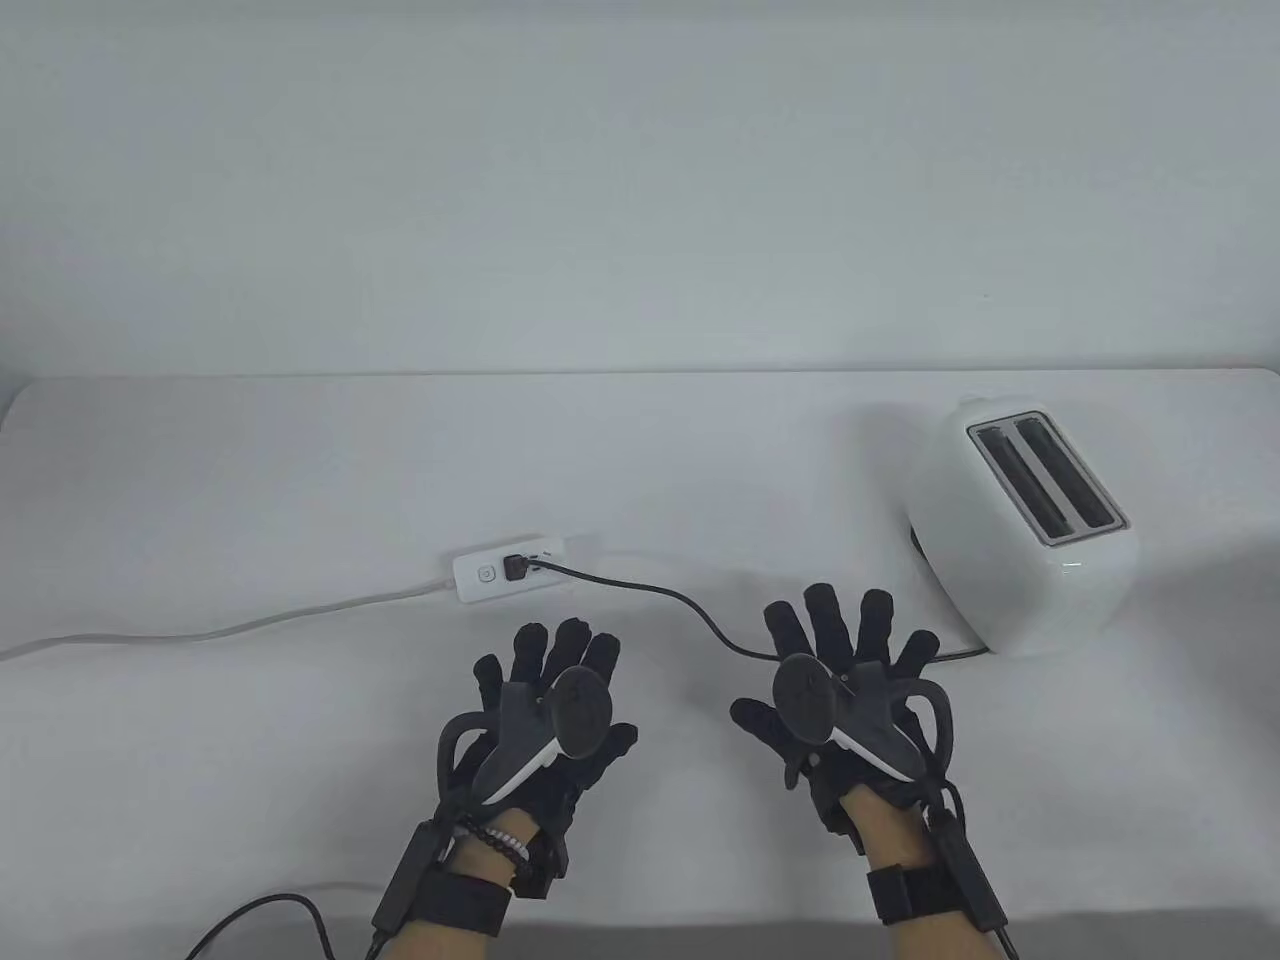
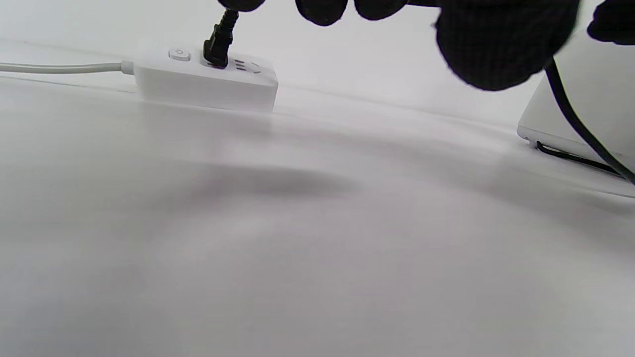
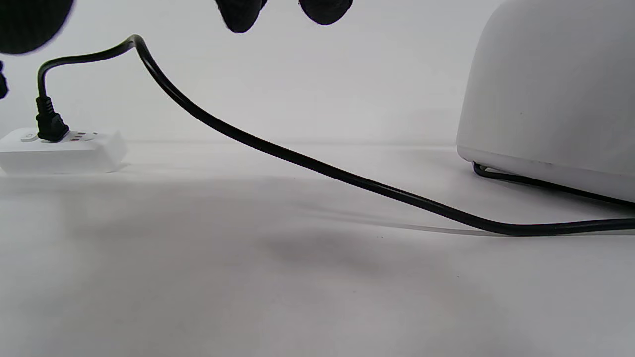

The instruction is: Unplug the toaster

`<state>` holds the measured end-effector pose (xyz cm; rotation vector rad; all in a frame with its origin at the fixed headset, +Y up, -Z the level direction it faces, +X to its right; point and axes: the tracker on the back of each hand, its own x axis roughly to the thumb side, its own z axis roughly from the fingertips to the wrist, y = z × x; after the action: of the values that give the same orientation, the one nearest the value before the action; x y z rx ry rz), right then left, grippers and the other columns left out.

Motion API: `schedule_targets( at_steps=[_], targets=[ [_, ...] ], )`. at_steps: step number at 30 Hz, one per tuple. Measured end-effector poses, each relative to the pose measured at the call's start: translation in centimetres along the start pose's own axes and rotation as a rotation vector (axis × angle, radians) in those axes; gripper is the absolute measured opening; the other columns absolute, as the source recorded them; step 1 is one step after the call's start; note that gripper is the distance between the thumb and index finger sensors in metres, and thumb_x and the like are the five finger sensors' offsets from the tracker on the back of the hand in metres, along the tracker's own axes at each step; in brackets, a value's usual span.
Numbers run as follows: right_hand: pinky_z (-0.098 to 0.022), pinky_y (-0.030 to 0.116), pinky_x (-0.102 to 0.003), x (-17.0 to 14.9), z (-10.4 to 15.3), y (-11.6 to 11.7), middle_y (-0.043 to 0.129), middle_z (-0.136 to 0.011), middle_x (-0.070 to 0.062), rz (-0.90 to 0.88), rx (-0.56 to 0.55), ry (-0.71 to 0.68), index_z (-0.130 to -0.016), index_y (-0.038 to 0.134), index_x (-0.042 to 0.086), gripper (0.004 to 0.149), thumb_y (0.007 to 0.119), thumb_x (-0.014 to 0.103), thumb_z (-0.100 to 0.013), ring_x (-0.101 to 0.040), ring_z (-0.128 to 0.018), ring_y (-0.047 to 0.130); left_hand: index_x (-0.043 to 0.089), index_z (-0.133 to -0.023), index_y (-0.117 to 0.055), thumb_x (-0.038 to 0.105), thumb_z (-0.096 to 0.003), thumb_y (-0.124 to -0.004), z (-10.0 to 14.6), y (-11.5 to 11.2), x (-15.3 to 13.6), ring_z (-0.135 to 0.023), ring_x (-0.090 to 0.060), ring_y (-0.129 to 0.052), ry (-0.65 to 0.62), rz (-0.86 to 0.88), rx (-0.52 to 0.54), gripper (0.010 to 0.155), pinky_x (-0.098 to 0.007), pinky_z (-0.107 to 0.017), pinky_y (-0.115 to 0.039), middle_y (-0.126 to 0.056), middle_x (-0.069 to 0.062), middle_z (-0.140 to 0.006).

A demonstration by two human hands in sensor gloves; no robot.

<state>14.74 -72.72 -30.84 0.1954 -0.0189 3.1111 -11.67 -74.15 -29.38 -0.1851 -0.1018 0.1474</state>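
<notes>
**Hands hover, toaster plugged in**

Both gloved hands sit low in the frame, the left hand [image 1: 545, 715] and right hand [image 1: 845, 690] spread open, gripping nothing. Beyond them a black cord [image 1: 660, 592] crosses the white tabletop [image 1: 250, 470] from the plug [image 1: 516, 568], seated in the power strip [image 1: 515, 567] at centre, to the white toaster [image 1: 1020, 530] at right.

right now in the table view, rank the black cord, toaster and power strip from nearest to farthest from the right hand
1. black cord, just beyond the right hand, at its fingertips
2. toaster, up to its right
3. power strip, far to its left
</notes>
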Motion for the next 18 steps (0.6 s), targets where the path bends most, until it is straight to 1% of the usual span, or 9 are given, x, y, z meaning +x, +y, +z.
schedule_targets(
  at_steps=[5, 12, 15, 18],
  targets=[
    [-0.053, 0.027, -0.087, 0.0, 0.0, 0.0, 0.023, -0.118, -0.015, -0.007, -0.007, 0.004, -0.109, 0.033, 0.028, 0.099, 0.068, 0.076, -0.031, -0.063, -0.097, 0.021, 0.049, -0.117, -0.021, 0.066, -0.044, -0.071, 0.0, 0.1, -0.3, -0.126, -0.036, -0.02, 0.0, 0.015, 0.008, 0.09, -0.069, -0.087, -0.024, -0.021, 0.011, -0.134],
    [-0.053, 0.027, -0.087, -0.1, -0.1, 0.0, 0.023, -0.118, -0.015, -0.012, -0.008, 0.005, -0.11, 0.032, 0.028, 0.099, 0.068, 0.077, -0.031, -0.064, -0.097, 0.021, 0.05, -0.116, -0.02, 0.066, -0.0441, -0.071, -0.4, -0.1, -1.0, -0.127, -0.036, -0.019, 0.024, 0.048, -0.025, 0.09, -0.068, -0.087, -0.023, -0.02, 0.012, -0.134],
    [-0.053, 0.027, -0.087, -0.2, 0.0, -0.1, 0.023, -0.118, -0.015, -0.023, -0.01, 0.004, -0.11, 0.032, 0.028, 0.099, 0.068, 0.077, -0.031, -0.064, -0.097, 0.022, 0.05, -0.116, -0.019, 0.066, -0.0441, -0.071, -0.6, 0.1, -1.9, -0.127, -0.036, -0.018, 0.074, 0.066, -0.013, 0.091, -0.068, -0.088, -0.023, -0.02, 0.012, -0.134],
    [-0.053, 0.027, -0.087, -0.4, 0.0, -0.3, 0.023, -0.118, -0.015, -0.048, -0.021, 0.0, -0.11, 0.032, 0.028, 0.099, 0.068, 0.076, -0.031, -0.063, -0.098, 0.022, 0.051, -0.116, -0.015, 0.067, -0.0449, -0.072, -1.2, 0.8, -3.8, -0.128, -0.034, -0.014, 0.172, 0.098, -0.014, 0.093, -0.067, -0.089, -0.019, -0.015, 0.013, -0.134]
  ],
)
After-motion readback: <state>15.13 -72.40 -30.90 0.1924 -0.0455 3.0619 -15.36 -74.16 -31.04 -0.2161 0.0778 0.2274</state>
